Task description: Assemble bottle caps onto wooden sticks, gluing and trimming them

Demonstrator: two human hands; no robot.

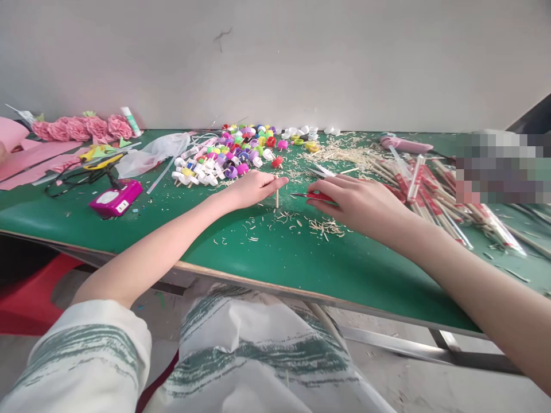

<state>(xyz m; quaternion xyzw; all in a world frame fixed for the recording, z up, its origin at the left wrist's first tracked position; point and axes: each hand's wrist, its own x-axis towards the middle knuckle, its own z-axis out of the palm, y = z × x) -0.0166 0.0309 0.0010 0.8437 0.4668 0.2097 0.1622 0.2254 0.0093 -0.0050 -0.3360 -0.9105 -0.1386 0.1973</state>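
My left hand rests on the green table and pinches a short wooden stick that stands upright on the tabletop. My right hand lies just right of it, fingers curled over a red-handled tool, probably small scissors, whose tip points at the stick. Wood shavings are scattered around both hands.
A heap of coloured and white bottle caps on sticks sits behind my left hand. Wrapped chopsticks lie at the right with a pink glue gun. A magenta box, pink paper flowers and a plastic bag are at the left.
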